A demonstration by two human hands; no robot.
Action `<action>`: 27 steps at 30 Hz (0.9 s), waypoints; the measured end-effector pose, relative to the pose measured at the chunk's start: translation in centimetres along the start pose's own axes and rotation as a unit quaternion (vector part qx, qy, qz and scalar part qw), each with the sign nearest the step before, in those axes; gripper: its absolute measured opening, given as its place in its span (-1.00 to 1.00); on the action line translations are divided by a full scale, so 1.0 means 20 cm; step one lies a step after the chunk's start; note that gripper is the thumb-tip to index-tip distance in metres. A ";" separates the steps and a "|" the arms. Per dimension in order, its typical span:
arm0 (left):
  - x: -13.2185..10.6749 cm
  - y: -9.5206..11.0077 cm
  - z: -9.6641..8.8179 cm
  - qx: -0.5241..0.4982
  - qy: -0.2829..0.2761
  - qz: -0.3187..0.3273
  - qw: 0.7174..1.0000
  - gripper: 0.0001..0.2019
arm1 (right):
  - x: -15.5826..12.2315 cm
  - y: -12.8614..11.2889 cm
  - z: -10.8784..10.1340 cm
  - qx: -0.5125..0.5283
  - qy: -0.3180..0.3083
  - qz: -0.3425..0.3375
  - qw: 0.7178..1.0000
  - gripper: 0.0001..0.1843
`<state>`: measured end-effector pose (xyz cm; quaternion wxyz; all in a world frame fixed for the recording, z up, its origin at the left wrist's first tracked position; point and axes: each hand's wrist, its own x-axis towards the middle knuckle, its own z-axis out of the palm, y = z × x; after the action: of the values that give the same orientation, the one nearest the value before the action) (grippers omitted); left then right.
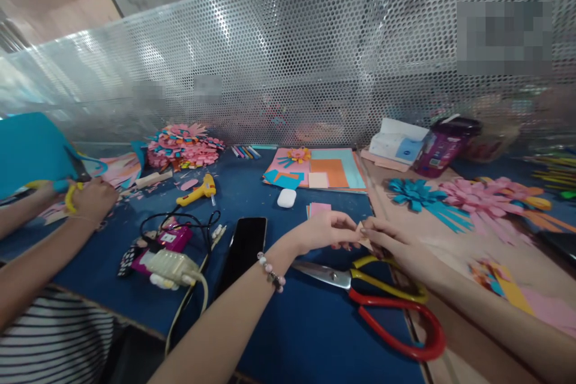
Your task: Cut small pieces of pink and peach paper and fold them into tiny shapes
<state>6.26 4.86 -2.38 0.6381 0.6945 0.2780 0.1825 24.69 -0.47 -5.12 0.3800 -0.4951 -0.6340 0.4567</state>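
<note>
My left hand, with a bead bracelet on its wrist, and my right hand meet above the blue table. Both pinch one small pale pink paper piece between their fingertips. Just below them lie large scissors with a yellow and a red handle, blades pointing left. A pink paper stack lies just behind my left hand.
A black phone, a white earbud case, a yellow glue gun, a power strip and coloured card sheets lie around. Paper flowers sit right, more flowers back left. A person at left cuts teal paper.
</note>
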 end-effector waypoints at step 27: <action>0.01 -0.02 -0.03 -0.021 0.020 0.027 0.999 -0.75 | 0.01 0.02 0.01 0.087 -0.004 0.009 0.996 -0.75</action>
<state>5.91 5.42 -2.80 0.6416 0.6843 0.2681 0.2196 24.58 -0.28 -5.52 0.4144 -0.4641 -0.5892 0.5155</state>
